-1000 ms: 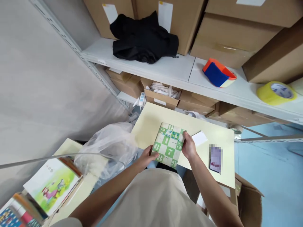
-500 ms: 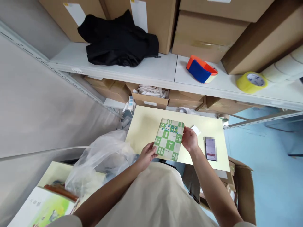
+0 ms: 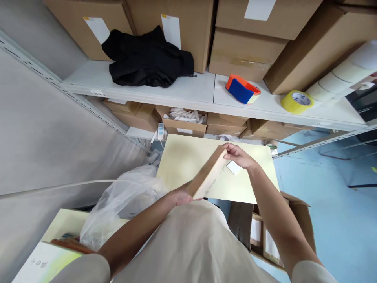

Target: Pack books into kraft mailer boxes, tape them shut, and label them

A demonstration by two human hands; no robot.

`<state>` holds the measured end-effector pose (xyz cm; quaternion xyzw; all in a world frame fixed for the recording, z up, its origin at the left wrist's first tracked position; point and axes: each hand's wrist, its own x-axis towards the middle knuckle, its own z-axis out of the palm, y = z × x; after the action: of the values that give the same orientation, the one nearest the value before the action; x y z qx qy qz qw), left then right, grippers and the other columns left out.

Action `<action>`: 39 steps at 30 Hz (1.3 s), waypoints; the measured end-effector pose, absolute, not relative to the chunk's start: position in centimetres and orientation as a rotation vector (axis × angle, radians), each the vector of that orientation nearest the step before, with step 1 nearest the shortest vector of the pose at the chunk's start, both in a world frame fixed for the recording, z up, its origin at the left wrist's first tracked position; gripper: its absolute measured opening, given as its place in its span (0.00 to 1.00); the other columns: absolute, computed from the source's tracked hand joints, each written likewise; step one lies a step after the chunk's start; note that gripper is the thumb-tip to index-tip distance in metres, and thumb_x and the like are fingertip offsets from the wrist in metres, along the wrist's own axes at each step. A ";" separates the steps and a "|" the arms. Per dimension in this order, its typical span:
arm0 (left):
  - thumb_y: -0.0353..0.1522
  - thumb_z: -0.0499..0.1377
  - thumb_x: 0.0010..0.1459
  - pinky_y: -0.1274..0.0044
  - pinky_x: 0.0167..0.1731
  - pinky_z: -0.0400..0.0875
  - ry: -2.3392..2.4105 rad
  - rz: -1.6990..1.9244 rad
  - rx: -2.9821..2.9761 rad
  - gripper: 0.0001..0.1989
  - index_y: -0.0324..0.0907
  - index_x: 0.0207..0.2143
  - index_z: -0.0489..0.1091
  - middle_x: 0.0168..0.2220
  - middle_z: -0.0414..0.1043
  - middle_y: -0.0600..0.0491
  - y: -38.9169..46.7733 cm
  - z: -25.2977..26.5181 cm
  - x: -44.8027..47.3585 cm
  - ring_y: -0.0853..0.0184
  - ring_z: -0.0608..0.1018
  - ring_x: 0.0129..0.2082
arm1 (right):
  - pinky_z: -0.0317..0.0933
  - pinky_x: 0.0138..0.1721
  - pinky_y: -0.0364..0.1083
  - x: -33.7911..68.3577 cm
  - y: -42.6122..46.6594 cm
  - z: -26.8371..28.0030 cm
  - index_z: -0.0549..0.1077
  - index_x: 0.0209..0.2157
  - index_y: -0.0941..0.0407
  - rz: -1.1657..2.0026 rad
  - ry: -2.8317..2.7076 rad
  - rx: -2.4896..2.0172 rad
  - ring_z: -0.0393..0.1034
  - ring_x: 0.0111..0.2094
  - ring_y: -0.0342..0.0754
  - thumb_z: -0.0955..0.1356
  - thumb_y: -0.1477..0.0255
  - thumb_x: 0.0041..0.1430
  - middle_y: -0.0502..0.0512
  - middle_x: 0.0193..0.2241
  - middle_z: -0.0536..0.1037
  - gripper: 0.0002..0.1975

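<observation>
A book [image 3: 208,171] is tilted on edge above the cream-coloured table [image 3: 179,157], its page edges and one pale side facing me. My left hand [image 3: 182,195] holds it at the lower left, with most of the fingers hidden beneath. At the upper right corner, the thumb and fingers of my right hand [image 3: 238,155] grip the book. Just below my right hand lies a small white card [image 3: 233,168] on the table.
A shelf [image 3: 194,91] behind the table carries a black garment [image 3: 150,59], an orange and blue band [image 3: 242,89], yellow tape [image 3: 297,102] and cardboard boxes. Clear plastic [image 3: 123,196] bulges at left. An open carton [image 3: 300,224] with contents stands at lower right.
The book has turned from its green-and-white numbered cover facing me to standing on edge. My right hand has moved up to its upper corner. The phone no longer shows.
</observation>
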<state>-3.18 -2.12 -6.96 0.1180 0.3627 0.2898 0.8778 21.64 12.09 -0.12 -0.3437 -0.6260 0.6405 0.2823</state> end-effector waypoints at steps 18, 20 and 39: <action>0.45 0.65 0.49 0.65 0.44 0.73 1.012 1.039 0.479 0.28 0.43 0.49 0.65 0.46 0.73 0.46 -2.6 -6.7 -3.2 0.61 0.78 0.42 | 0.69 0.32 0.45 23.0 11.3 0.3 0.77 0.43 0.55 1.817 -1.307 -1.202 0.73 0.32 0.46 0.75 0.64 0.45 0.54 0.36 0.80 0.21; 0.44 0.66 0.48 0.65 0.45 0.73 0.969 0.995 0.466 0.28 0.44 0.49 0.67 0.47 0.72 0.47 -2.7 -6.7 -3.3 0.61 0.77 0.43 | 0.68 0.33 0.45 23.1 10.6 -0.5 0.77 0.41 0.55 1.745 -1.168 -1.177 0.73 0.33 0.46 0.76 0.64 0.44 0.53 0.35 0.80 0.21; 0.42 0.67 0.46 0.68 0.45 0.73 1.104 0.992 0.542 0.24 0.40 0.45 0.75 0.42 0.76 0.49 -5.2 -8.8 -2.9 0.64 0.77 0.39 | 0.68 0.31 0.45 23.8 8.9 -3.9 0.78 0.37 0.56 1.776 -1.089 -1.304 0.72 0.27 0.44 0.75 0.61 0.44 0.52 0.28 0.79 0.19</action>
<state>-2.93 -5.17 -8.76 0.2435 0.4962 0.4462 0.7039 23.82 8.85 -3.89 -0.4998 -0.4175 0.6809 0.3351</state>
